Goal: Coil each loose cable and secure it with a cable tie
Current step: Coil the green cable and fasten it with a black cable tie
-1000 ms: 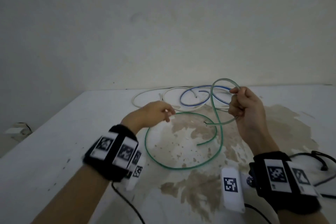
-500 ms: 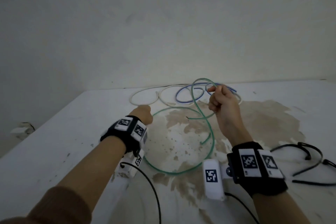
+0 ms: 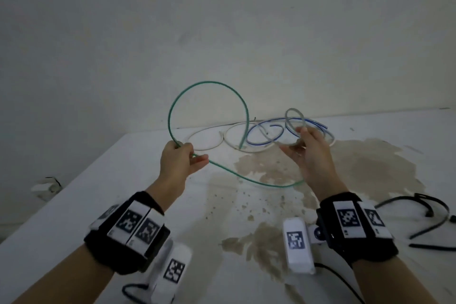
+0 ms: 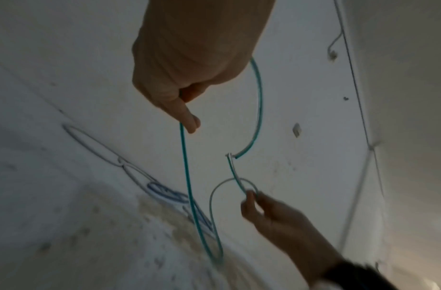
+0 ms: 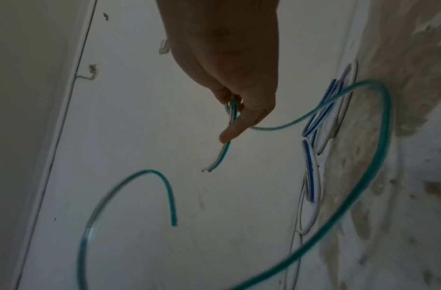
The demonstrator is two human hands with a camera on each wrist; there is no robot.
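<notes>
A green cable (image 3: 209, 82) is lifted off the white table (image 3: 74, 205). My left hand (image 3: 190, 155) grips it at mid-length, and from there it arcs high and ends free near the back. It also sags low (image 3: 259, 183) across to my right hand (image 3: 299, 136), which pinches a small loop (image 3: 293, 116) of it. In the left wrist view my left hand (image 4: 187, 109) has fingers curled round the cable (image 4: 184, 166). In the right wrist view my right hand (image 5: 235, 115) pinches the cable's doubled strands (image 5: 233, 111) by thumb and finger, with a short end sticking out.
A blue cable (image 3: 264, 131) and a white cable (image 3: 209, 138) lie looped at the back of the table against the wall. Black cable ties (image 3: 431, 215) lie at the right edge. A brown stain (image 3: 357, 163) covers the table's middle.
My left hand took hold of the green cable and raised it off the table into a tall arc. My right hand stays on its small loop, moved right and slightly higher.
</notes>
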